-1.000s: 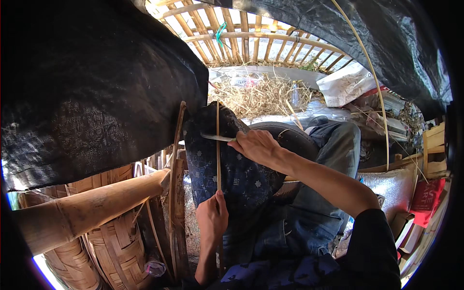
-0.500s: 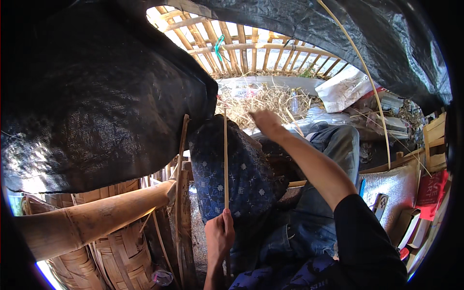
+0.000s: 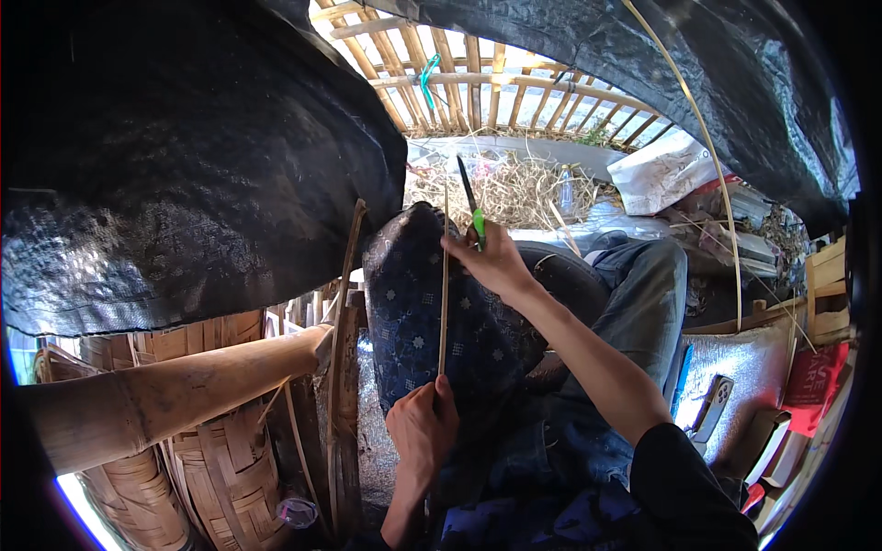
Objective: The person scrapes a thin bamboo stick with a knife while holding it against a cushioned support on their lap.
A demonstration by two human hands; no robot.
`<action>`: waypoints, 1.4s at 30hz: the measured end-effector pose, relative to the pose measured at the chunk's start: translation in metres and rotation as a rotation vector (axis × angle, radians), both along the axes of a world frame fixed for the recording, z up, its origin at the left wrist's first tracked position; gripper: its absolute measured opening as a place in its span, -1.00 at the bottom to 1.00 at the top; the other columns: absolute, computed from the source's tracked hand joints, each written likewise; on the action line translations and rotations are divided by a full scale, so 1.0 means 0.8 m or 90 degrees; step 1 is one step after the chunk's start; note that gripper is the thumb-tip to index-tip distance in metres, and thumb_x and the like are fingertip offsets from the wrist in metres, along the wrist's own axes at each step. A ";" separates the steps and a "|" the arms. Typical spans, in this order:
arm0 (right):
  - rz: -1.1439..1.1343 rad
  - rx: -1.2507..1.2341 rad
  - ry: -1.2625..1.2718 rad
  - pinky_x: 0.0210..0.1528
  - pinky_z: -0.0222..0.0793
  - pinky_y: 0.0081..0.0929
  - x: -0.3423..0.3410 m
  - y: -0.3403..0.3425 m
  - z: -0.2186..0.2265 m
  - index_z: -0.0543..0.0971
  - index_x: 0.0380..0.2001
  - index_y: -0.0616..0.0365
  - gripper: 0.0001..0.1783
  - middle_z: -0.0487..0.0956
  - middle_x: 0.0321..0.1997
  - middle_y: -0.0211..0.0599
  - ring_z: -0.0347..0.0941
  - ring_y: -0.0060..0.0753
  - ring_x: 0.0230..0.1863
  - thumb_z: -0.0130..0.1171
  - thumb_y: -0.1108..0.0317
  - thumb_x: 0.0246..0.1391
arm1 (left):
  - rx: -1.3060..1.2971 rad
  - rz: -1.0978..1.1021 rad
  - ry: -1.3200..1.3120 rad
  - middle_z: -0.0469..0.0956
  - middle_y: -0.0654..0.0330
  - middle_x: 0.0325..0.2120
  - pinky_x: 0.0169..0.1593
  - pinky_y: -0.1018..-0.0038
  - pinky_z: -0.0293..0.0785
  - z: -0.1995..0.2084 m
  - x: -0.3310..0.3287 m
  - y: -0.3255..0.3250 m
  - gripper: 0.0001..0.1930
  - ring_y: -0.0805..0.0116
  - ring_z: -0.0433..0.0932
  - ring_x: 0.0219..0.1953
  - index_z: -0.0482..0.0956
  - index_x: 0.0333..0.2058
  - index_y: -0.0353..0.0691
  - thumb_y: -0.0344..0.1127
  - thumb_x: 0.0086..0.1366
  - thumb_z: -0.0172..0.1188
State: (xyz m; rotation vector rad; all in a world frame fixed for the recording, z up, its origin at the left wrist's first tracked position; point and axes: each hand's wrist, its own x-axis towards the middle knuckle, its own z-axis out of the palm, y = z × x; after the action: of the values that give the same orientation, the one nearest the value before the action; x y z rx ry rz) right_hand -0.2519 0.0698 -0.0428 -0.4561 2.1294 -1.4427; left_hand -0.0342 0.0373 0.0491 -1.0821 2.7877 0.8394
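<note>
A thin, pale bamboo strip (image 3: 445, 317) stands lengthwise above my leg, its lower end pinched between the thumb and fingers of my left hand (image 3: 423, 427). My right hand (image 3: 496, 262) is closed around the green handle of a knife (image 3: 478, 224). The dark blade points up and away, just right of the strip's far end. My right thumb is at the strip's edge; whether it touches is hard to tell. Under the strip, a dark blue patterned cloth (image 3: 413, 321) is draped over my knee.
A thick bamboo pole (image 3: 184, 395) and woven bamboo baskets (image 3: 225, 464) stand at left. Black sheeting (image 3: 202, 184) hangs at upper left and upper right. Shavings (image 3: 514, 193) lie beyond my knees by a slatted bamboo fence (image 3: 478, 83). At right are a phone (image 3: 712, 409) and a red bag (image 3: 816, 390).
My right hand has come back toward the strip and turned, so the knife now shows clearly. The left hand keeps its grip on the strip's lower end. The view has shifted slightly.
</note>
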 end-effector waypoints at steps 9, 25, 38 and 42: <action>0.269 0.256 0.468 -0.54 0.41 -0.14 -0.019 0.034 0.009 0.51 -0.62 0.24 -0.45 0.48 -0.73 -0.09 0.48 -0.07 -0.66 -0.15 0.05 0.29 | -0.041 -0.006 -0.037 0.47 0.02 -0.71 -0.50 0.17 0.34 -0.011 0.012 -0.003 -0.60 -0.03 0.49 -0.61 0.46 -0.68 -0.28 -0.21 0.31 0.00; 0.053 0.005 -0.150 -0.44 0.46 -0.56 -0.008 0.005 0.009 0.27 -0.46 0.16 -0.54 0.45 -0.47 -0.36 0.47 -0.53 -0.43 0.27 0.06 0.04 | -0.032 0.017 -0.020 0.44 0.04 -0.72 -0.51 0.17 0.30 -0.010 0.010 0.002 -0.60 -0.04 0.47 -0.63 0.41 -0.72 -0.29 -0.22 0.27 0.06; -0.059 -0.171 -0.241 -0.32 0.58 -0.49 -0.017 -0.016 0.024 0.25 -0.49 0.15 -0.66 0.47 -0.46 -0.25 0.51 -0.41 -0.44 0.28 0.45 -0.02 | 0.082 0.014 0.003 0.45 0.09 -0.70 -0.53 0.25 0.30 0.008 0.006 -0.007 -0.64 0.10 0.48 -0.63 0.49 -0.57 -0.30 -0.16 0.32 0.02; -0.124 -0.229 -0.316 -0.17 0.60 -0.42 -0.066 -0.029 0.037 0.31 -0.47 0.21 -0.70 0.50 -0.34 -0.09 0.54 -0.28 -0.28 0.29 0.51 -0.05 | 0.620 0.174 0.134 0.51 0.29 -0.57 -0.47 0.54 0.39 0.006 0.030 -0.043 -0.60 0.55 0.48 -0.52 0.53 -0.23 -0.32 -0.09 0.43 -0.15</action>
State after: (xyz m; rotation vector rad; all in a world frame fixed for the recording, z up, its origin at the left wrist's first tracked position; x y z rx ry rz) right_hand -0.3051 0.0464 -0.0133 -0.0024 1.5598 -1.8335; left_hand -0.0101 0.0027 0.0535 -1.1703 1.8581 2.0989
